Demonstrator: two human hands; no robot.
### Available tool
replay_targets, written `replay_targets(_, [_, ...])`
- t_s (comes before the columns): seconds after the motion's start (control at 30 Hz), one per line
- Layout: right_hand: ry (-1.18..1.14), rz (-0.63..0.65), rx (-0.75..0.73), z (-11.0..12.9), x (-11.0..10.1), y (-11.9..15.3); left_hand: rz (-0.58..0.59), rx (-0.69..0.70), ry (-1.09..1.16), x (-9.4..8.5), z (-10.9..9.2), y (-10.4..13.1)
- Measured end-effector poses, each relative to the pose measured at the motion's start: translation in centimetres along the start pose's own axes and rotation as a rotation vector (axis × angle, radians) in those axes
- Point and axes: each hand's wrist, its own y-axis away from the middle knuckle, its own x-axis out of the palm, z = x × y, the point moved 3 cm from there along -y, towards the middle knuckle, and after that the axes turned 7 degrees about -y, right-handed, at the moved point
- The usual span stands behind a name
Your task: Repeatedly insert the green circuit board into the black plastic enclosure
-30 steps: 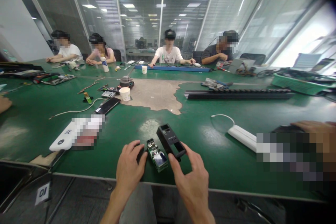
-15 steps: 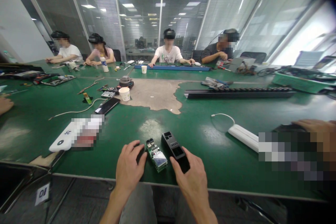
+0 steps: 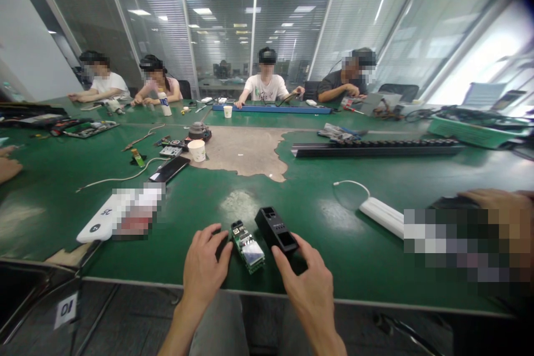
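Observation:
A green circuit board (image 3: 249, 249) with a small screen lies on the green table near its front edge. Just left of it, my left hand (image 3: 209, 253) rests with fingers apart and curved, holding nothing. To the right of the board is a black rectangular housing (image 3: 277, 230) with cut-out windows, its face up. My right hand (image 3: 309, 275) has thumb and fingers around the near end of this housing. A narrow gap separates board and housing.
A white power strip (image 3: 386, 215) and another person's hand (image 3: 500, 208) are at right. At left lie a white device (image 3: 98, 219) and a black phone (image 3: 171, 169). Beyond stand a paper cup (image 3: 197, 151) and a long black rail (image 3: 375, 148).
The black housing has tilted in my right hand, so its side wall shows and its near end looks shorter. My left hand and the board have barely moved.

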Motion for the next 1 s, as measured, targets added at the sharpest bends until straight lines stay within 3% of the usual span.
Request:
replay_targets(0.1, [-0.085, 0.042, 0.026, 1.7, -0.2, -0.1, -0.001, -0.005, 0.002, 0.0, 0.0, 0.0])
replay_targets(0.33, [-0.043, 0.113, -0.126, 4.1, 1.5, 0.7, -0.018, -0.008, 0.016, 0.1, 0.3, 0.1])
replay_targets(0.7, [0.050, 0.140, -0.265, 4.9, 2.4, 1.9, -0.007, -0.036, 0.072, 0.1, 0.4, 0.1])
replay_targets(1.0, [0.111, 0.154, -0.306, 3.1, 3.3, 3.5, 0.006, -0.056, 0.083, 0.3, 0.6, 0.1])
